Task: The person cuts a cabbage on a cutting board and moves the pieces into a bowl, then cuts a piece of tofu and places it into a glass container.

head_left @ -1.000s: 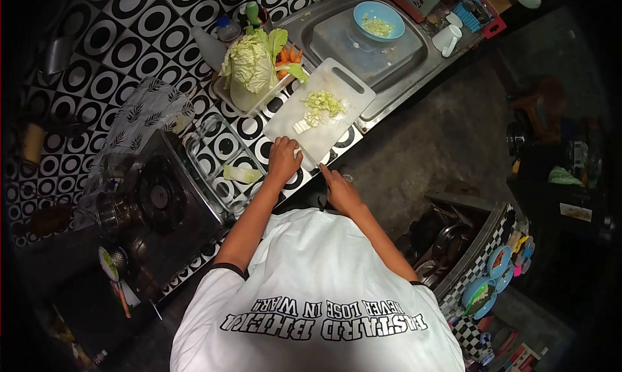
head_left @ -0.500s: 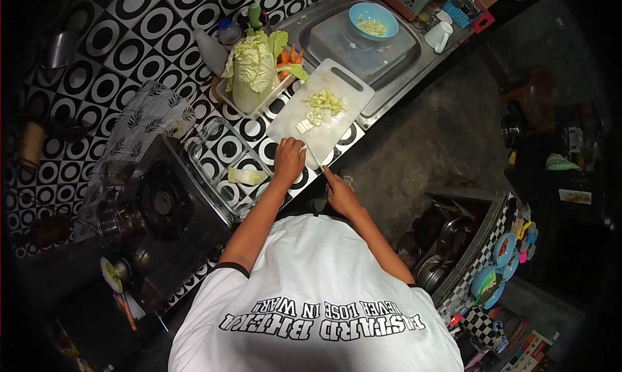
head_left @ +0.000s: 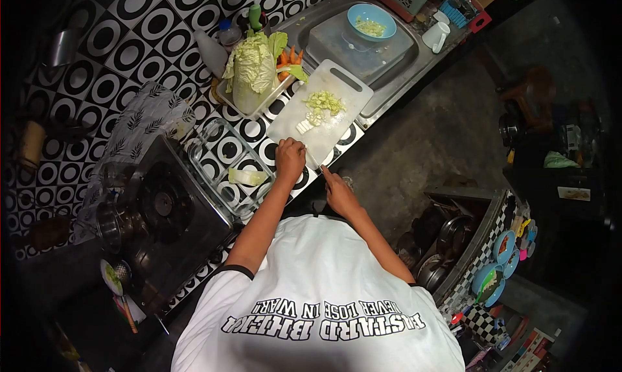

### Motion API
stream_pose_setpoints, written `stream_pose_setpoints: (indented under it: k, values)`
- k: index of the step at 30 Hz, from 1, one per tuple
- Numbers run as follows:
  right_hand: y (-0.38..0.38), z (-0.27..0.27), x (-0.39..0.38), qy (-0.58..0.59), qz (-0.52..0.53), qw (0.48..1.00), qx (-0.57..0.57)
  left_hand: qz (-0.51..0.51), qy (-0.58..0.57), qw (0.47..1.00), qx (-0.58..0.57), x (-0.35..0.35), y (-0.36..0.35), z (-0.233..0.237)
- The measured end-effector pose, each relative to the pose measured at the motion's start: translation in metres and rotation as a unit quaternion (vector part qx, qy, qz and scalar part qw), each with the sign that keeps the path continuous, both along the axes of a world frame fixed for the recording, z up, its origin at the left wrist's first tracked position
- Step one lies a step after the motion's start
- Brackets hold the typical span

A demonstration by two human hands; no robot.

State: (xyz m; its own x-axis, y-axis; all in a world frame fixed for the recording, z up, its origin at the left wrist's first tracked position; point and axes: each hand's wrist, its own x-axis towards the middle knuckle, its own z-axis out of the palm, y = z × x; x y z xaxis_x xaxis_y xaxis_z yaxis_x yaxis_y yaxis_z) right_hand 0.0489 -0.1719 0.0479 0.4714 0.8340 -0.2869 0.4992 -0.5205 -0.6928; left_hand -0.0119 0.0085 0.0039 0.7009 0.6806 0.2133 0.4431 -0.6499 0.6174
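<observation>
A white cutting board (head_left: 340,87) lies on the black-and-white patterned counter, with chopped pale-green cabbage (head_left: 324,102) piled at its middle. My left hand (head_left: 289,157) rests curled at the board's near corner, pressing on a pale cabbage piece that its fingers mostly hide. My right hand (head_left: 337,189) sits just off the counter's front edge, closed around the handle of a knife (head_left: 314,158). The thin blade points up toward the left hand's fingers.
Behind the board is a tray (head_left: 223,93) holding a napa cabbage (head_left: 249,64) and carrots (head_left: 289,54). A glass dish (head_left: 217,145) with a cabbage piece stands left of my hand, beside a gas stove (head_left: 162,203). The sink (head_left: 389,67) holds a blue bowl (head_left: 370,19).
My left hand has slid slightly toward the near corner of the board. The knife stays beside its fingers and the right hand has barely shifted.
</observation>
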Motion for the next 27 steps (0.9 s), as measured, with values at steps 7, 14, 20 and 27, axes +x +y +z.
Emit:
stream_pose_setpoints:
  k: [7, 14, 20, 27]
  values:
    - [0.003, 0.0, -0.002, -0.023, 0.011, 0.999, -0.024, 0.011, 0.012, 1.0, 0.006, 0.001, 0.0, -0.001]
    - [0.005, 0.005, -0.004, -0.054, 0.022, 0.998, -0.021, 0.004, 0.014, 1.0, 0.009, 0.002, 0.002, -0.004]
    - [0.011, 0.02, -0.007, -0.102, 0.052, 0.992, -0.053, 0.004, 0.04, 0.999, 0.001, 0.002, 0.002, -0.005]
    - [0.021, 0.031, -0.008, -0.107, 0.078, 0.985, -0.115, 0.009, 0.023, 1.0, 0.017, 0.002, 0.001, -0.001]
